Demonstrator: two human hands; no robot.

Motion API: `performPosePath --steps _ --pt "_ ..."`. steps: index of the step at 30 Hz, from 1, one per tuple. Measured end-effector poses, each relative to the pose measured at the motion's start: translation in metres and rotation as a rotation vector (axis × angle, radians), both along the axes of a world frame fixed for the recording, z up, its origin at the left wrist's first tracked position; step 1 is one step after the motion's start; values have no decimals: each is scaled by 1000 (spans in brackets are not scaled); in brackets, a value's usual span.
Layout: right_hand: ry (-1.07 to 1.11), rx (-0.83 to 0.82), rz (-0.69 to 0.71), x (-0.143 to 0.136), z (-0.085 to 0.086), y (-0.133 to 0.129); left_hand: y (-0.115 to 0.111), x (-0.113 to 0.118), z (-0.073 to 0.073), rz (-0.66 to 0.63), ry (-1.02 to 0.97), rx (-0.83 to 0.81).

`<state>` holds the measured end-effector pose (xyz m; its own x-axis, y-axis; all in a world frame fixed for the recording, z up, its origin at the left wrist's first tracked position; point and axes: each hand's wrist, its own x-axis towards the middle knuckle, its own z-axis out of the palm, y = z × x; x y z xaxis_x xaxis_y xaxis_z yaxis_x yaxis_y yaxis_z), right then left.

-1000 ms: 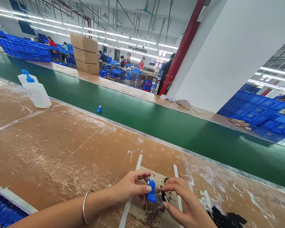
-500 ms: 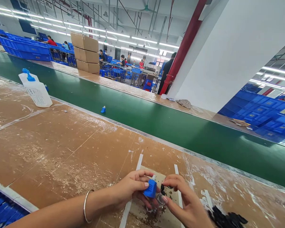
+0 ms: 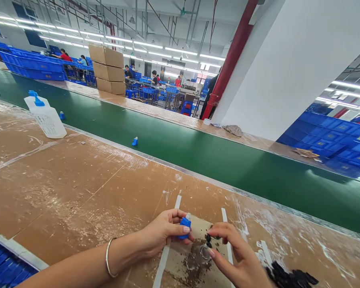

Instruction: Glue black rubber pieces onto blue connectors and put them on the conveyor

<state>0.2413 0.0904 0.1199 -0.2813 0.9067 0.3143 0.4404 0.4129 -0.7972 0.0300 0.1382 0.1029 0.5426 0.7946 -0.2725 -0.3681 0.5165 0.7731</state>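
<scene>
My left hand (image 3: 168,230) pinches a small blue plastic part (image 3: 185,227) with a whitish tip, thumb across its face. To its right, my right hand (image 3: 235,252) is closed around a small black piece (image 3: 209,241) between its fingertips. Beside the right thumb tip is a clear round cup-like piece (image 3: 204,252); whether the thumb grips it or only touches it I cannot tell. Both hands are over a beige mat (image 3: 174,262) strewn with dark brown crumbs and a wet-looking patch. A heap of black pieces (image 3: 291,276) lies right of my right hand.
Beyond the brown tabletop (image 3: 102,176) runs a green conveyor belt (image 3: 168,136) carrying a small blue part (image 3: 135,141). A translucent bottle (image 3: 49,122) with a blue top stands at the left. Blue pieces fill a tray (image 3: 6,260) at the lower left. Several people work in the background.
My left hand has drawn the blue part slightly up and left, away from the clear piece and the right hand. The blue parts on the belt have shifted right.
</scene>
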Motion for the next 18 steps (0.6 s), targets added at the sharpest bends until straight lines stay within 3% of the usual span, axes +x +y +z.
performPosePath --steps 6,9,12,18 --pt "25 14 -48 1 -4 -1 7 -5 7 94 194 36" --pt "-12 17 -9 3 0 -1 8 -7 8 45 215 135" --pt "-5 7 11 3 4 -1 5 -7 5 -32 144 193" --pt "-43 -6 62 -2 10 -1 -8 -1 0 -132 -98 76"
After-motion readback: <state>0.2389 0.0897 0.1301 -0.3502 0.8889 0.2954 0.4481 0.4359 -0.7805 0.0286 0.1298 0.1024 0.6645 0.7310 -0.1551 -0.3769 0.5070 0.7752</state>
